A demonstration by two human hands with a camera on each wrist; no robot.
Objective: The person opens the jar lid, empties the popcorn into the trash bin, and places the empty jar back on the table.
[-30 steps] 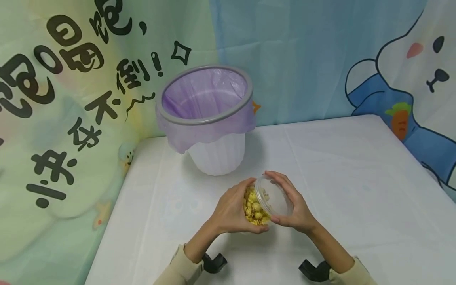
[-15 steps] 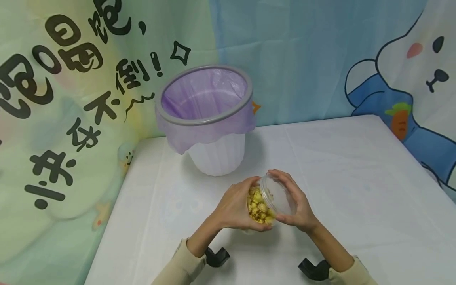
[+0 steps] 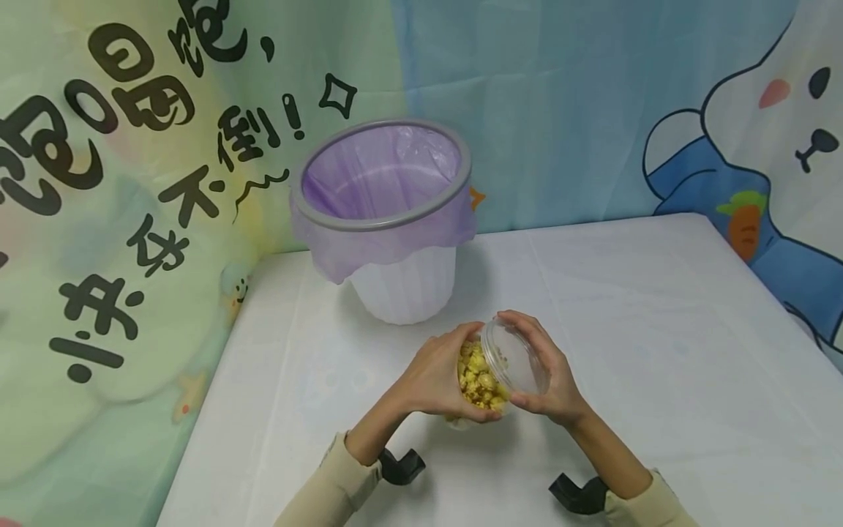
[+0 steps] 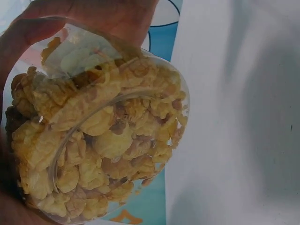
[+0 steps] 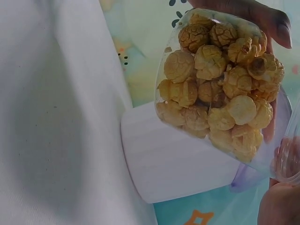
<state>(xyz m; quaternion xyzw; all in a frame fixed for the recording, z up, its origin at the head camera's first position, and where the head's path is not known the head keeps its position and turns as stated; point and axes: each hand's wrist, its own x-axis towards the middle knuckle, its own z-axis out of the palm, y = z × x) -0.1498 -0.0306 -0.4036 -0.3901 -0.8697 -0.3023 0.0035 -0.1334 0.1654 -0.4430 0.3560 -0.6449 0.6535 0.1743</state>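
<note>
My left hand [image 3: 435, 377] grips a clear plastic jar [image 3: 481, 379] filled with yellow popcorn. The jar is tilted, with its mouth toward the right. My right hand [image 3: 552, 384] holds a round clear lid [image 3: 516, 357] by its edge, at a slant beside the jar's mouth. Whether lid and jar touch, I cannot tell. The left wrist view looks at the popcorn through the base of the jar [image 4: 98, 140]. From the right wrist, the side of the jar [image 5: 215, 89] shows, with part of the lid [image 5: 291, 159] at the right edge.
Behind the hands stands a white bin [image 3: 405, 289] with a grey rim and a purple liner bag [image 3: 388, 245] folded over it. A white cloth covers the table [image 3: 632, 329]. Printed curtains [image 3: 566, 110] hang along the back and sides.
Both hands have shifted slightly right and up with the jar and lid, mostly in the first half second. The lid stays slanted beside the jar's mouth, and both grips look the same.
</note>
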